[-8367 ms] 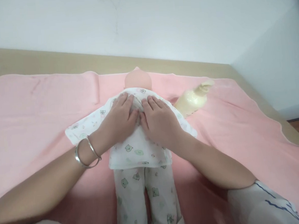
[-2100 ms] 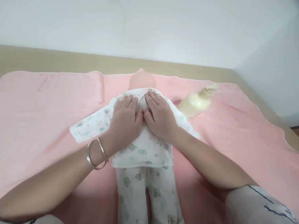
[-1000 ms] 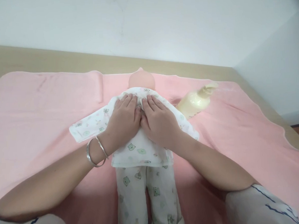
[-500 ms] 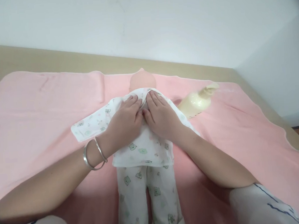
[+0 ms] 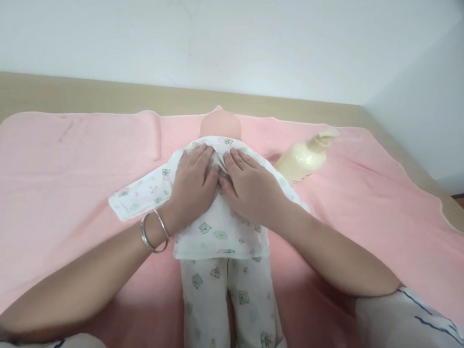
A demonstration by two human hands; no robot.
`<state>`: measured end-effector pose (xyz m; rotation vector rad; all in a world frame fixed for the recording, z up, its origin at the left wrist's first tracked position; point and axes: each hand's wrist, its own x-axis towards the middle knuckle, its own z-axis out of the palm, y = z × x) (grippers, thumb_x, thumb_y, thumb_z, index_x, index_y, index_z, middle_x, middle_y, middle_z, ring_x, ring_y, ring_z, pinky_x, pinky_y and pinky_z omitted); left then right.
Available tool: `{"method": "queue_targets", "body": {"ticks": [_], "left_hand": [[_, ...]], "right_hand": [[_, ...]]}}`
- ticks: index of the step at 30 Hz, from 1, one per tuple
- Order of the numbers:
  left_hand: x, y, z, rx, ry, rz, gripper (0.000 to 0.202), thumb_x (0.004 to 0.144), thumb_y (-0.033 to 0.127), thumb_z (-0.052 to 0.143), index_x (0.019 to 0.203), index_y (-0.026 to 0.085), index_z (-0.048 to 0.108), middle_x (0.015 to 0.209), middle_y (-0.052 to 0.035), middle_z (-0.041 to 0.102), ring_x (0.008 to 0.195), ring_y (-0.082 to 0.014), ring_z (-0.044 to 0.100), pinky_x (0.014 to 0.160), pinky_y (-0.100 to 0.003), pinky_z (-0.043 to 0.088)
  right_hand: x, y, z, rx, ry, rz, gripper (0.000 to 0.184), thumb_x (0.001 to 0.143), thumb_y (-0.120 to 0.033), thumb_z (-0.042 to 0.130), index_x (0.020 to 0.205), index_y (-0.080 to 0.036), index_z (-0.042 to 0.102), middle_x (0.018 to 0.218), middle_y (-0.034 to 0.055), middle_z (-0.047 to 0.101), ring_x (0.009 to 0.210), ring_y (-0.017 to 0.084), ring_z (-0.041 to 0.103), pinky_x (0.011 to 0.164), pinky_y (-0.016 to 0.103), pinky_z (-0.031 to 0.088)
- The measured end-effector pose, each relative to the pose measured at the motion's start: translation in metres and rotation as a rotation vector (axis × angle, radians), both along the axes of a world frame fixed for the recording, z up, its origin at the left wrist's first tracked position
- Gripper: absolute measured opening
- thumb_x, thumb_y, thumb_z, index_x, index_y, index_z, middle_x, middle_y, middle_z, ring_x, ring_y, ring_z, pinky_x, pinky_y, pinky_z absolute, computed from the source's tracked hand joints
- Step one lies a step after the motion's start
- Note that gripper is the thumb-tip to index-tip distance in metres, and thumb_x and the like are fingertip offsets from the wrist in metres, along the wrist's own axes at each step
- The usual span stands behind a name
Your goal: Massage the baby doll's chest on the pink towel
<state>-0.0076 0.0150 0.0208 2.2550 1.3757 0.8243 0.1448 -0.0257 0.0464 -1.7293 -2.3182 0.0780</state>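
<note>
A baby doll lies on the pink blanket, its head (image 5: 220, 125) at the far end, dressed in a white printed top (image 5: 217, 244) and matching trousers (image 5: 207, 297). Flat on the left side of the top's chest rests my left hand (image 5: 196, 184), fingers stretched forward. My right hand (image 5: 252, 186) lies on the right side of the chest, also with straight fingers. The two thumbs nearly meet at the middle, where the cloth is bunched into a fold. Neither hand grips anything. The doll's right sleeve is largely hidden behind my right hand and forearm.
The pink blanket (image 5: 69, 175) covers most of the tan surface (image 5: 91, 90), which meets a white wall behind. A cream pump bottle (image 5: 304, 158) lies on its side right of the doll. A silver bangle (image 5: 155, 231) circles my left wrist.
My left hand has shifted slightly left and forward on the chest. My right hand has slid a little nearer to me, and the fold between them looks wider. The bottle stays put.
</note>
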Motion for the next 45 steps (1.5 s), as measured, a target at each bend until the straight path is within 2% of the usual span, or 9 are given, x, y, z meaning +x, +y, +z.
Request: {"method": "queue_targets", "body": {"ticks": [5, 10, 18, 23, 28, 34, 45], "left_hand": [[0.0, -0.001, 0.0, -0.01, 0.001, 0.013, 0.054, 0.098, 0.033, 0.033, 0.144, 0.01, 0.05, 0.156, -0.0151, 0.047, 0.149, -0.0262, 0.039, 0.129, -0.05, 0.025], [0.0, 0.0, -0.001, 0.007, -0.026, 0.007, 0.052, 0.098, 0.033, 0.034, 0.142, 0.012, 0.051, 0.154, -0.0147, 0.049, 0.147, -0.0273, 0.041, 0.127, -0.052, 0.028], [-0.001, 0.001, -0.002, 0.008, -0.035, 0.008, 0.051, 0.098, 0.035, 0.035, 0.141, 0.015, 0.053, 0.153, -0.0124, 0.051, 0.146, -0.0266, 0.043, 0.127, -0.051, 0.029], [-0.001, 0.001, -0.002, 0.016, -0.029, 0.006, 0.053, 0.098, 0.035, 0.035, 0.141, 0.011, 0.053, 0.153, -0.0144, 0.05, 0.145, -0.0272, 0.043, 0.127, -0.05, 0.029], [-0.001, 0.001, -0.003, 0.016, -0.034, 0.011, 0.051, 0.098, 0.036, 0.035, 0.141, 0.014, 0.053, 0.153, -0.0119, 0.05, 0.145, -0.0264, 0.043, 0.127, -0.05, 0.03], [0.0, 0.001, -0.002, 0.004, -0.031, 0.002, 0.056, 0.098, 0.035, 0.034, 0.143, 0.007, 0.052, 0.154, -0.0154, 0.049, 0.146, -0.0275, 0.042, 0.128, -0.048, 0.028], [-0.001, 0.002, -0.004, 0.021, -0.043, -0.002, 0.057, 0.098, 0.04, 0.032, 0.142, 0.01, 0.054, 0.153, -0.0147, 0.051, 0.145, -0.0272, 0.043, 0.127, -0.049, 0.029]], "right_hand": [[0.006, 0.016, -0.01, 0.027, 0.14, -0.052, 0.064, 0.101, -0.035, 0.033, 0.153, 0.003, 0.038, 0.162, 0.0208, 0.038, 0.154, 0.03, 0.032, 0.129, 0.049, 0.026], [0.004, 0.017, -0.019, 0.073, 0.215, -0.067, 0.063, 0.099, -0.035, 0.033, 0.152, -0.001, 0.041, 0.161, 0.0186, 0.04, 0.154, 0.029, 0.032, 0.129, 0.051, 0.025], [0.005, 0.017, -0.017, 0.065, 0.206, -0.063, 0.064, 0.099, -0.035, 0.034, 0.152, 0.0, 0.041, 0.161, 0.0189, 0.039, 0.154, 0.03, 0.032, 0.129, 0.049, 0.025], [0.005, 0.016, -0.017, 0.064, 0.205, -0.062, 0.065, 0.099, -0.036, 0.034, 0.152, 0.0, 0.04, 0.162, 0.0194, 0.038, 0.154, 0.03, 0.032, 0.129, 0.05, 0.026], [0.005, 0.016, -0.018, 0.064, 0.205, -0.059, 0.065, 0.1, -0.037, 0.033, 0.152, 0.0, 0.04, 0.162, 0.0196, 0.038, 0.154, 0.03, 0.032, 0.129, 0.05, 0.026], [0.006, 0.017, -0.017, 0.06, 0.173, -0.044, 0.064, 0.101, -0.037, 0.032, 0.153, 0.0, 0.039, 0.162, 0.0206, 0.037, 0.154, 0.03, 0.031, 0.128, 0.051, 0.025], [0.006, 0.016, -0.016, 0.043, 0.128, -0.031, 0.064, 0.102, -0.037, 0.029, 0.154, 0.001, 0.037, 0.163, 0.0209, 0.035, 0.155, 0.031, 0.029, 0.129, 0.05, 0.024]]}}
